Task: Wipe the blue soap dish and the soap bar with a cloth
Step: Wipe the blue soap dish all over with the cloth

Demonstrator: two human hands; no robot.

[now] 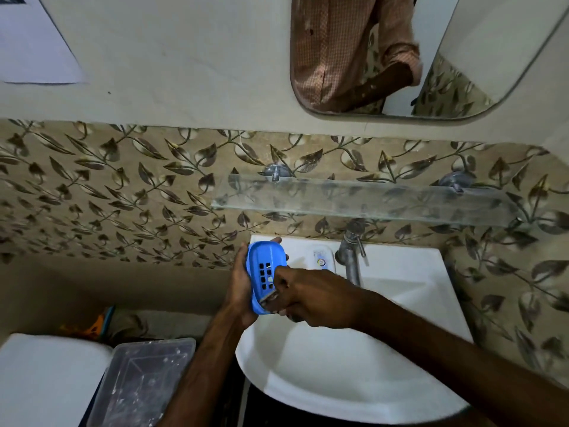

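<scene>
My left hand [240,283] grips the blue soap dish [261,266] from behind, tilted on its side above the sink's left rim, its slotted inside facing right. My right hand [311,292] pinches a small grey cloth [271,300] and presses it into the dish's lower end. A white soap bar [321,257] lies on the sink's back ledge, just left of the tap.
The white sink [354,365] fills the lower middle, with a metal tap [351,257] at its back. A glass shelf [363,200] hangs above it, a mirror [400,57] higher up. A clear plastic box [144,380] and a white surface [46,380] sit at lower left.
</scene>
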